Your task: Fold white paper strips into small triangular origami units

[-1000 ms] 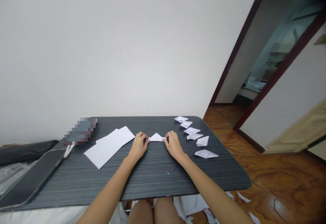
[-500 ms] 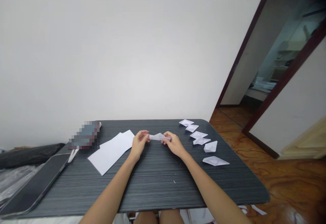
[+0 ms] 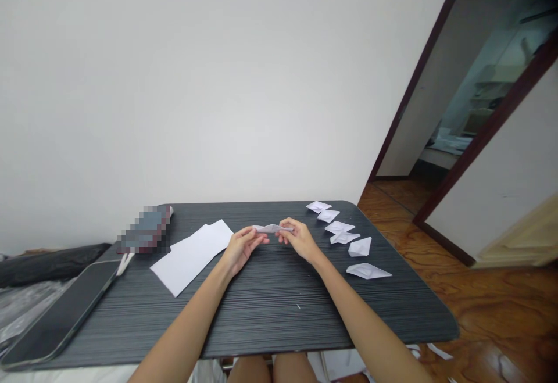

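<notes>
A small folded white paper boat (image 3: 272, 229) is held up between my two hands above the dark table (image 3: 261, 325). My left hand (image 3: 241, 246) pinches its left end, palm turned partly up and the other fingers beneath. The right end sits between the thumb and fingers of my right hand (image 3: 297, 237). On the table to the right stand several more folded paper boats (image 3: 368, 271), in a loose row running toward the wall. White paper sheets (image 3: 192, 260) lie overlapping to the left of my left hand.
At the table's left side lie a pixelated reddish-edged object (image 3: 146, 231), a white cable (image 3: 124, 263) and a large dark phone-like slab (image 3: 65, 313). A white wall (image 3: 261, 81) rises behind the table. Paper scraps (image 3: 439, 351) lie on the wooden floor at right.
My left hand has rolled palm-up, its fingers now spread under the boat's left end. The boat has tilted and looks flatter; my right hand still grips its right end.
</notes>
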Demonstrator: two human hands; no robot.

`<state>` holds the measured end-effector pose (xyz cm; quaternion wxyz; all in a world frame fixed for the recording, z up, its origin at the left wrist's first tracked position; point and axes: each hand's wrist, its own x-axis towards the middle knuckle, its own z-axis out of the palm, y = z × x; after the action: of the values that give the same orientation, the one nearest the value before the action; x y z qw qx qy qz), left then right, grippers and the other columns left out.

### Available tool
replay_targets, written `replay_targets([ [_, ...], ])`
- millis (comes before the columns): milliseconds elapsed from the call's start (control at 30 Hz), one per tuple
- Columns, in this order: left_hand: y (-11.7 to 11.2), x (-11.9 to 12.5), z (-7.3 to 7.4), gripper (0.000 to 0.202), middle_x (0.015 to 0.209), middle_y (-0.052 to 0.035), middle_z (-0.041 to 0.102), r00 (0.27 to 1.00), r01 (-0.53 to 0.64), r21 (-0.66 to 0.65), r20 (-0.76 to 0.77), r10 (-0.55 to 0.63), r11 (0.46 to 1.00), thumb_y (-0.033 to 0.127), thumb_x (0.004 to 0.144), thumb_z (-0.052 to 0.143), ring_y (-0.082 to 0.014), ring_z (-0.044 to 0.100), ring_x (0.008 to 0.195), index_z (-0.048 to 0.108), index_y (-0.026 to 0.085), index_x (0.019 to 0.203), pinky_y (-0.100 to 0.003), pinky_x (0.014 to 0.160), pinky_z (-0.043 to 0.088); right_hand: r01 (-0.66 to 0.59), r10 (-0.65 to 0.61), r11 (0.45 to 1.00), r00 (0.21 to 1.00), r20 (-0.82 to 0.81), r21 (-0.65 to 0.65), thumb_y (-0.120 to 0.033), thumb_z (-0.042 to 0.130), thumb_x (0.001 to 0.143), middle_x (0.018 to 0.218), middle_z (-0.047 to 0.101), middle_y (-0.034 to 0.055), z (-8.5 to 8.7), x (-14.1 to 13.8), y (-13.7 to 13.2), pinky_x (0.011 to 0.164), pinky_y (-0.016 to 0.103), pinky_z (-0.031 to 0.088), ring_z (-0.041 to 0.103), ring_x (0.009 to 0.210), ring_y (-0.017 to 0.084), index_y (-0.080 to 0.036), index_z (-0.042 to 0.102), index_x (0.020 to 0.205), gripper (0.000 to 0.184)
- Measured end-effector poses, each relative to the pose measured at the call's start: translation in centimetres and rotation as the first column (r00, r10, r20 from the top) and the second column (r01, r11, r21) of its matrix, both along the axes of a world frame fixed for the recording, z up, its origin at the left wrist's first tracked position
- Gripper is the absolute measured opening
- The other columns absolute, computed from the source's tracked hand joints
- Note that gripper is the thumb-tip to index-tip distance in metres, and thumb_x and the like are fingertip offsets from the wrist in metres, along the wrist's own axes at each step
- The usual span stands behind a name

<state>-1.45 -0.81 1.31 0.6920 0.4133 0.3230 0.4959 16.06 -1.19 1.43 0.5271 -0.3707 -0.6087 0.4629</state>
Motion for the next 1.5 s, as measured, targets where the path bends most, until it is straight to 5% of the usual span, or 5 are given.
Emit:
replay_targets([
  [433, 0.0, 0.2, 0.3, 0.012, 0.075, -0.0098, 0.065, 0.997, 0.03, -0.123, 0.076, -0.021, 0.992, 0.005, 0.07, 0.052, -0.0156, 0.063, 0.072, 0.062, 0.004, 0.077, -0.016, 0.066, 0.051, -0.024, 0.03, 0.995, 0.998, -0.063, 0.097, -0.022, 0.057, 0.069, 0.063, 0.055, -0.0007, 0.6, -0.1, -0.3, 0.053, 0.022, 0.04, 0.052, 0.056, 0.009, -0.015, 0.055, 0.072, 0.008],
  [667, 0.0, 0.3, 0.3, 0.013, 0.077, -0.0117, 0.066, 0.997, -0.075, -0.059, 0.019, 0.076, 0.995, 0.008, 0.069, 0.057, -0.0135, 0.063, 0.069, 0.064, 0.002, 0.078, -0.015, 0.069, 0.05, -0.163, 0.149, 0.987, 0.935, -0.322, -0.016, -0.029, 0.054, 0.073, 0.077, 0.06, 0.0024, 0.7, 0.1, -0.3, 0.061, 0.025, 0.044, 0.058, 0.067, 0.013, -0.019, 0.054, 0.095, 0.024],
  [1000, -0.3, 0.5, 0.3, 0.013, 0.069, -0.0079, 0.065, 0.994, -0.101, 0.062, -0.044, 0.104, 0.993, 0.016, 0.067, 0.061, -0.0133, 0.062, 0.064, 0.064, 0.005, 0.074, -0.02, 0.066, 0.05, -0.108, 0.045, 0.982, 0.928, -0.369, -0.154, -0.024, 0.063, 0.065, 0.076, 0.062, 0.0018, 0.5, 1.3, 0.0, 0.064, 0.02, 0.046, 0.056, 0.064, 0.008, -0.015, 0.061, 0.073, 0.013],
  [1267, -0.5, 0.4, 0.2, 0.017, 0.062, -0.0057, 0.063, 0.994, -0.073, 0.135, -0.073, 0.084, 0.988, 0.022, 0.066, 0.062, -0.0144, 0.061, 0.057, 0.062, 0.006, 0.072, -0.024, 0.062, 0.05, -0.123, 0.055, 0.967, 0.955, -0.29, -0.222, -0.021, 0.062, 0.064, 0.048, 0.061, 0.0024, 0.8, 1.3, -0.3, 0.039, 0.016, 0.039, 0.057, 0.043, 0.011, -0.012, 0.059, 0.075, 0.016],
  [1500, -0.6, 0.5, 0.3, 0.015, 0.063, -0.0054, 0.064, 0.994, -0.102, 0.111, -0.028, 0.106, 0.989, 0.019, 0.064, 0.064, -0.0123, 0.061, 0.054, 0.062, 0.006, 0.071, -0.019, 0.058, 0.049, -0.164, 0.027, 0.923, 0.929, -0.369, -0.348, -0.017, 0.063, 0.064, 0.053, 0.062, 0.0039, 0.4, 1.6, 0.1, 0.034, 0.009, 0.035, 0.054, 0.041, 0.005, -0.008, 0.062, 0.068, 0.01],
])
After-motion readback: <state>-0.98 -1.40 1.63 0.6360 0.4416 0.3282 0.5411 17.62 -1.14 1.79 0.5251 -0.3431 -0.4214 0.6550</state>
